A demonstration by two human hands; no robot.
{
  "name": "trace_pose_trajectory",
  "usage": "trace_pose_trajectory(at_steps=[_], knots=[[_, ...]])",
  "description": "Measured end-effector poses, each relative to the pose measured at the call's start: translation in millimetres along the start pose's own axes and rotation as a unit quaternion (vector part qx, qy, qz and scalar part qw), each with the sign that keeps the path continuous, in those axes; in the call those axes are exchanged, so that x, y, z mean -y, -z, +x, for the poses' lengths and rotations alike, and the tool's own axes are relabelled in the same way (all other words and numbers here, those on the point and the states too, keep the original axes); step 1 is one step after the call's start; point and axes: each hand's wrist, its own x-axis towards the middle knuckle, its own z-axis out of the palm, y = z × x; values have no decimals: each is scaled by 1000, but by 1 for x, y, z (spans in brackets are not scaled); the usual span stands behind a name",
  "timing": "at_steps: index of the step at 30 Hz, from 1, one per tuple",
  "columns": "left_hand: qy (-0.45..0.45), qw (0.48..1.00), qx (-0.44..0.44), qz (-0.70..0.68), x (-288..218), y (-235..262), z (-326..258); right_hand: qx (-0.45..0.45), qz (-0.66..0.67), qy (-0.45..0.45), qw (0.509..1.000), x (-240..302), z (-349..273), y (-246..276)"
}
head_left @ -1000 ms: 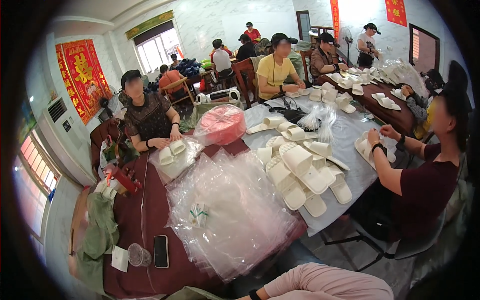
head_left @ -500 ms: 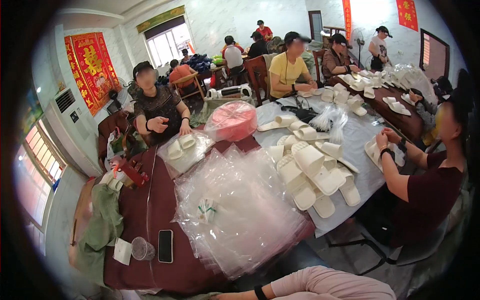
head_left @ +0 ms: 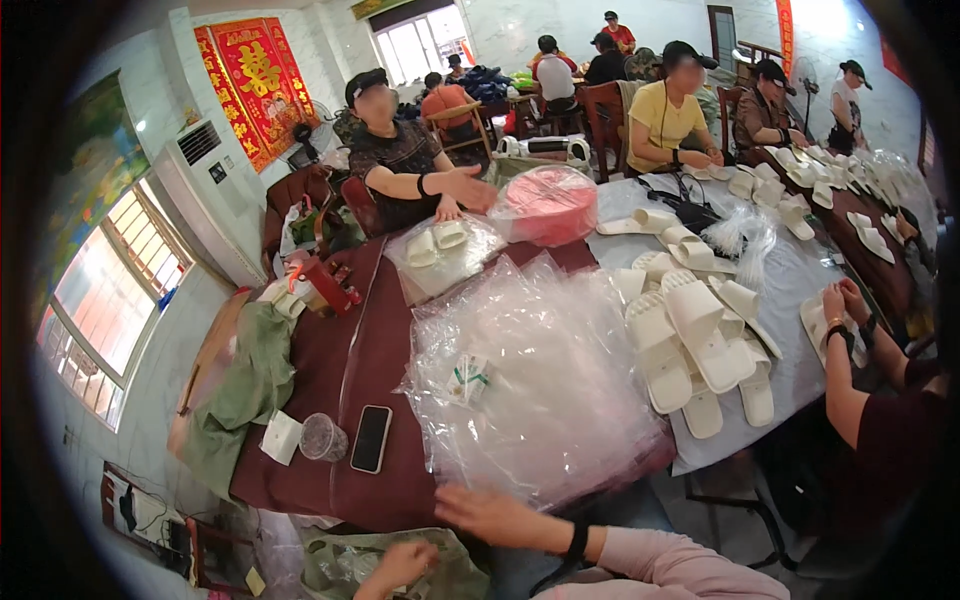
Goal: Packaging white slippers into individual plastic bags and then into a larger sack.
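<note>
empty right hand (head_left: 487, 513) stretched out beside a heap of clear bags (head_left: 540, 390)

at the near edge of a maroon-covered table (head_left: 310, 450), a worker's right hand, banded in black at the wrist, points leftward with fingers extended and nothing in its grasp. the left hand (head_left: 405, 562) is lower, fingers loosely bent, over a green sack (head_left: 460, 572) below the table's edge; whether it grips the cloth, i cannot tell from here. the clear bags lie in a broad, loose stack on the table just beyond the right hand, topped by a small white packet (head_left: 468, 380) with a green mark. left of them rest a dark-screened phone (head_left: 371, 438), a clear tub (head_left: 323, 437) and a white card (head_left: 281, 437). to their right, cream slippers (head_left: 710, 345) are heaped on a pale sheet (head_left: 800, 390). across the table, a co-worker in a dark patterned top (head_left: 385, 152) holds one arm out, the other hand near a pair of slippers (head_left: 437, 243) on or inside a separate plastic bag (head_left: 450, 277), with a round red bundle (head_left: 550, 205) just beside. at right, a co-worker in dark maroon (head_left: 890, 440) has both hands together over a slipper.
</note>
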Motion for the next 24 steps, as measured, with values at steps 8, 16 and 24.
trace_pose_trajectory(at_steps=[8,16,24], knots=[[-219,914,-253,230,-143,-11,105,150,-53,-404,901,-103,-77,59],[-270,878,-243,311,-152,-70,200,-294,-285,-546,731,-160,-183,177],[-285,873,-264,295,-146,-86,202,-471,110,-671,562,-204,-278,190]])
